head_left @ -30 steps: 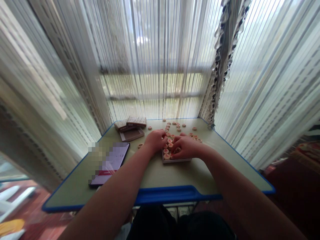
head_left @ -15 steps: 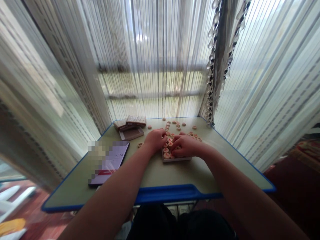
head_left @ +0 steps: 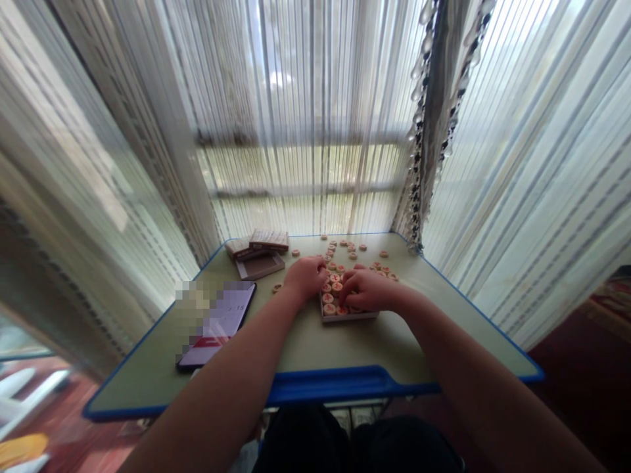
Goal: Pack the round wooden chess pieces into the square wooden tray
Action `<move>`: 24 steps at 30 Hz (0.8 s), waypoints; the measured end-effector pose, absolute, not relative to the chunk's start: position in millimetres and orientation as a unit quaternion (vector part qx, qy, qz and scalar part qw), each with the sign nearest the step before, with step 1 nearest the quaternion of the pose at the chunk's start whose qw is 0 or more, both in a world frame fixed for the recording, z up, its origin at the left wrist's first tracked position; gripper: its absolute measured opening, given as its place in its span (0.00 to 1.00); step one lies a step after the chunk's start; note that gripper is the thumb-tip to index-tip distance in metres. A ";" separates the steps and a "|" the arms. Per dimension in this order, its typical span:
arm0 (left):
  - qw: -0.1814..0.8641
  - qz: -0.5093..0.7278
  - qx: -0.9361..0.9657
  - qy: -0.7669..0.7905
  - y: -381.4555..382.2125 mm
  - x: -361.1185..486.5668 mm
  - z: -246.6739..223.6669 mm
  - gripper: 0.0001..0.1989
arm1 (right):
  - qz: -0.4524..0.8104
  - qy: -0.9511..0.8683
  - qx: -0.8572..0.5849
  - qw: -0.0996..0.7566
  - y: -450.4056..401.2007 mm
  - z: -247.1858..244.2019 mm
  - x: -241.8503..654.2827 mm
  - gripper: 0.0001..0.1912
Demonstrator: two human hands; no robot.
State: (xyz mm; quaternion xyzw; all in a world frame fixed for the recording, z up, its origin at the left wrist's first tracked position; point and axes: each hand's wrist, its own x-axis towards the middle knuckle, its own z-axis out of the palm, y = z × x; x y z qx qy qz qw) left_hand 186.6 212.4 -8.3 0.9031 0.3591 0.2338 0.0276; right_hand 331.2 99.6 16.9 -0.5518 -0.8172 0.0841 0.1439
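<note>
A shallow box (head_left: pixel 351 318) holds round wooden Chinese chess pieces (head_left: pixel 329 309) with red characters, set close together in rows. My right hand (head_left: pixel 367 288) is over the right part of the box, fingers apart and bent down, with the fingertips at the pieces near the front; nothing shows gripped in it. At the box's far left corner is my left hand (head_left: pixel 306 276), its fingers curled together. What those fingers hold, if anything, is hidden. My right hand covers part of the pieces below it.
Loose pieces (head_left: pixel 352 248) lie scattered beyond the box, with more (head_left: pixel 384 269) right of it. One piece (head_left: pixel 277 288) sits left of my left hand. Flat boxes (head_left: pixel 269 239) are stacked at the back left, by an open tray (head_left: pixel 261 265). A phone (head_left: pixel 224 322) lies front left.
The fingers of my right hand have lifted slightly off the front row, and more of a front piece shows. My left hand stays at the box's far left corner.
</note>
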 end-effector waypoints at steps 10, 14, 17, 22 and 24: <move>0.044 0.224 0.916 0.330 218.1 190.0 -15.1 0.18 | 0.098 -0.769 -0.585 0.239 102.9 15.4 331.9 0.11; 0.086 0.215 0.919 0.318 220.3 194.6 -19.2 0.24 | 0.017 -0.758 -0.596 0.262 108.9 9.6 337.6 0.12; 0.114 0.203 0.915 0.329 223.2 196.7 -21.3 0.25 | -0.020 -0.755 -0.597 0.269 113.9 4.5 343.2 0.11; 0.081 0.197 0.919 0.331 220.6 195.9 -19.4 0.22 | -0.039 -0.732 -0.613 0.295 118.0 -0.6 350.1 0.14; 0.059 0.211 0.917 0.333 217.9 194.7 -17.4 0.23 | -0.054 -0.722 -0.612 0.318 118.2 -0.9 351.2 0.16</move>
